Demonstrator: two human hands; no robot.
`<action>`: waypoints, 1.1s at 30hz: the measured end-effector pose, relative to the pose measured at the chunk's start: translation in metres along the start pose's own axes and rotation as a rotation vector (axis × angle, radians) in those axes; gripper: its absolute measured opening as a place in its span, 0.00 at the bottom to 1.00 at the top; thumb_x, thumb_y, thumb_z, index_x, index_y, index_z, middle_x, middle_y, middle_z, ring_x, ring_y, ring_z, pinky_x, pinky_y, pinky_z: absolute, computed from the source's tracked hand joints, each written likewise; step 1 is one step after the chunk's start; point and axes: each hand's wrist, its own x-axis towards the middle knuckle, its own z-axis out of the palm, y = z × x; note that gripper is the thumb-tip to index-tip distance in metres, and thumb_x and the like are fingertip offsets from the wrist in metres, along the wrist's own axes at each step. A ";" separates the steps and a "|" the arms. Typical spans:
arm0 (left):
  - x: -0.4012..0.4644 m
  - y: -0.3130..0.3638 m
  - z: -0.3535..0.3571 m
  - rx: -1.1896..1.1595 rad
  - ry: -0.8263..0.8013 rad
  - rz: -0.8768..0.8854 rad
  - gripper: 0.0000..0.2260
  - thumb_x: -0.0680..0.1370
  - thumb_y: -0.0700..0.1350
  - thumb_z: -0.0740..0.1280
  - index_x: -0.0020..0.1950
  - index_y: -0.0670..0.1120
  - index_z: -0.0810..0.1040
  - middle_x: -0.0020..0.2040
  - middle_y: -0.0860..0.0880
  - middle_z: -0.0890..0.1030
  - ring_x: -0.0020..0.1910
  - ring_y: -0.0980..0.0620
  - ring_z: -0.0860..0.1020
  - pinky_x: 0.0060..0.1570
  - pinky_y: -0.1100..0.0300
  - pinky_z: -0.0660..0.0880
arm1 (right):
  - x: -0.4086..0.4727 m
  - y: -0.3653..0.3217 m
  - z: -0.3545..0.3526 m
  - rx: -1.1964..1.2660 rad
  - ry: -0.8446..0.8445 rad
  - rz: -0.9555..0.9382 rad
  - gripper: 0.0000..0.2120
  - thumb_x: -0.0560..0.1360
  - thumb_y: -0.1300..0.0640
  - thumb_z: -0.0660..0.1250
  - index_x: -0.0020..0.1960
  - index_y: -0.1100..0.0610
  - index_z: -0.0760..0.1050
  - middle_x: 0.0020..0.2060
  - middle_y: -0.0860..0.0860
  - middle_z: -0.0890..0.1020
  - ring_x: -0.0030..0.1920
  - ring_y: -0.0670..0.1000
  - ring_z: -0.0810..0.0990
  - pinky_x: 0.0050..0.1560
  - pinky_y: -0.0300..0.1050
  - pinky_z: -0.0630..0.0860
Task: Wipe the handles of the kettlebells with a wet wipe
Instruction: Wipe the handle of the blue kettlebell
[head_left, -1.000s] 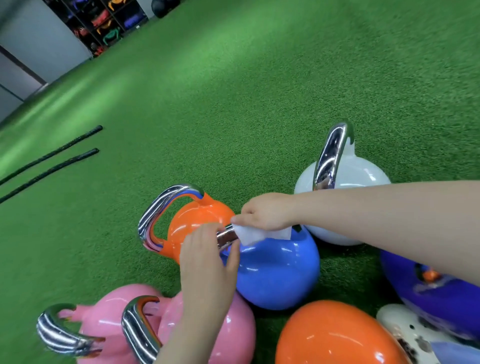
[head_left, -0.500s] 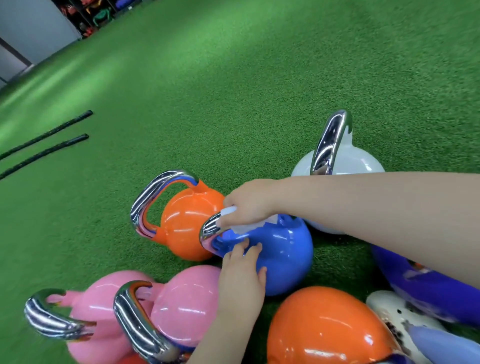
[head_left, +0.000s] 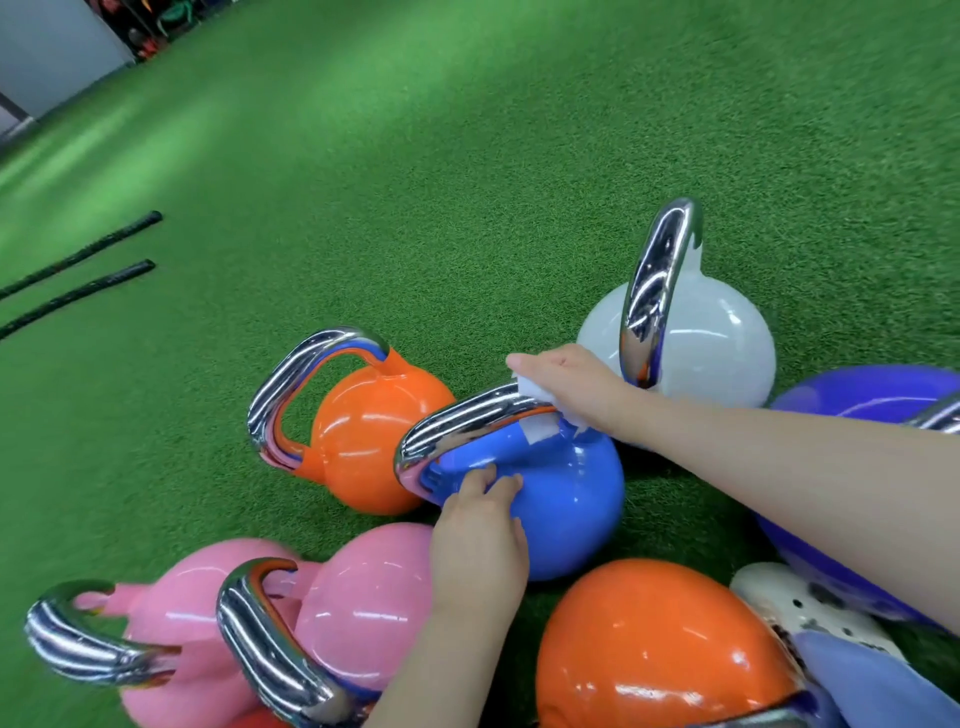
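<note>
- Lower left of the frame: two pink kettlebells lie on the turf.
- Centre: left hand rests flat, fingers straight, on the blue kettlebell.
- Right of centre: right hand grips a wet wipe round its chrome handle.

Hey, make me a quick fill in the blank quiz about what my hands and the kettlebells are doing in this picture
1. The right hand presses a wet wipe on the chrome handle of the ____ kettlebell.
2. The left hand rests on that kettlebell's ____.
3. The white kettlebell stands ____.
4. The two kettlebells at lower left are ____.

Missing words: blue; body; upright; pink
</note>
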 end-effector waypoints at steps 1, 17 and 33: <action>0.000 0.001 -0.001 0.002 0.000 0.001 0.20 0.71 0.36 0.66 0.62 0.46 0.77 0.65 0.45 0.74 0.55 0.40 0.77 0.54 0.49 0.75 | -0.001 0.004 -0.002 0.060 0.013 0.048 0.22 0.78 0.46 0.60 0.31 0.58 0.67 0.14 0.45 0.63 0.16 0.44 0.62 0.20 0.34 0.62; 0.003 0.007 -0.015 0.090 -0.152 -0.039 0.23 0.75 0.39 0.61 0.69 0.52 0.69 0.71 0.52 0.65 0.64 0.49 0.71 0.60 0.58 0.68 | -0.016 0.033 0.017 0.384 0.367 0.168 0.17 0.79 0.52 0.54 0.35 0.57 0.69 0.30 0.54 0.69 0.29 0.46 0.65 0.31 0.34 0.64; 0.003 0.007 -0.015 0.077 -0.163 -0.029 0.23 0.74 0.38 0.61 0.69 0.51 0.69 0.71 0.51 0.65 0.64 0.48 0.71 0.61 0.58 0.68 | -0.003 0.057 0.015 0.525 0.359 0.329 0.18 0.76 0.43 0.59 0.35 0.53 0.77 0.31 0.50 0.80 0.38 0.50 0.77 0.52 0.45 0.70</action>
